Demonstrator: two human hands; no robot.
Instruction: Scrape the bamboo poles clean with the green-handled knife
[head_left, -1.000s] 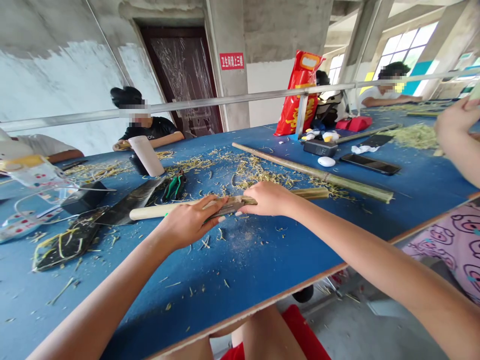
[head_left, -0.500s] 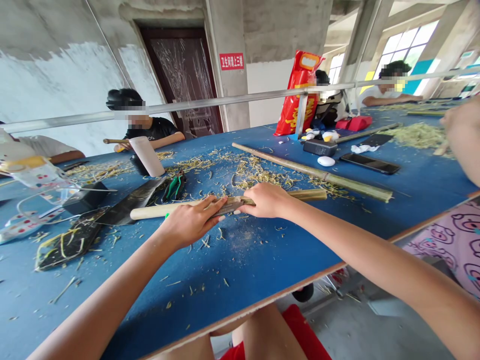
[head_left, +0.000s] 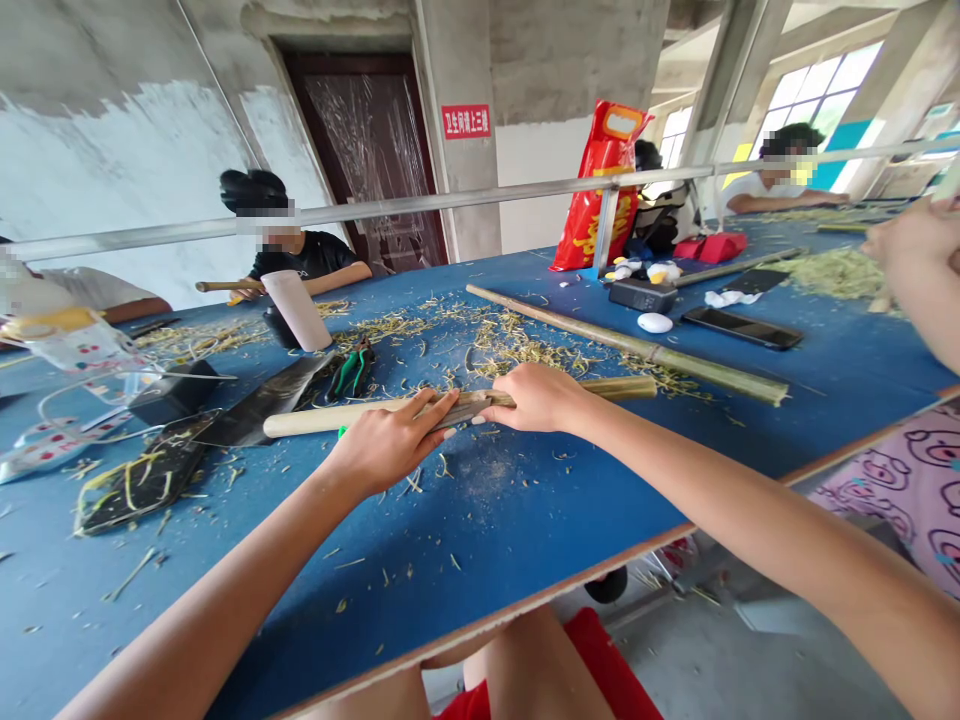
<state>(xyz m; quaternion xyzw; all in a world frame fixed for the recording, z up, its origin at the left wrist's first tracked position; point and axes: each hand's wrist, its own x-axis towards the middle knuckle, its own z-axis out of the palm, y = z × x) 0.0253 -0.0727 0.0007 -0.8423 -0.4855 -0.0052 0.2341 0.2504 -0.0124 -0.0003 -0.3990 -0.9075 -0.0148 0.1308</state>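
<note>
A bamboo stick, with a pale rounded left end (head_left: 304, 421) and a greenish-brown right end (head_left: 626, 388), lies across the table in front of me. My left hand (head_left: 394, 440) is closed over its middle, fingertips forward and thumb near me. My right hand (head_left: 536, 398) is closed a little further right, its thumb pointing at the left one. Between the hands a flat grey knife blade (head_left: 471, 404) lies along the stick. A bit of green, seemingly its handle, shows beside my left palm. My fingers hide how the blade is gripped.
Shavings (head_left: 517, 345) litter the blue table (head_left: 540, 490). Beyond lies a second bamboo stick (head_left: 637, 348). Green-handled pliers (head_left: 352, 370), a pale cup (head_left: 298, 310) and a shavings-covered phone (head_left: 142, 490) are at left; another phone (head_left: 742, 327) is at right. Other people sit around the table.
The whole view has shifted very slightly. Both hands keep their places on the stick. Across the table, a person's held stick has moved a little to the left.
</note>
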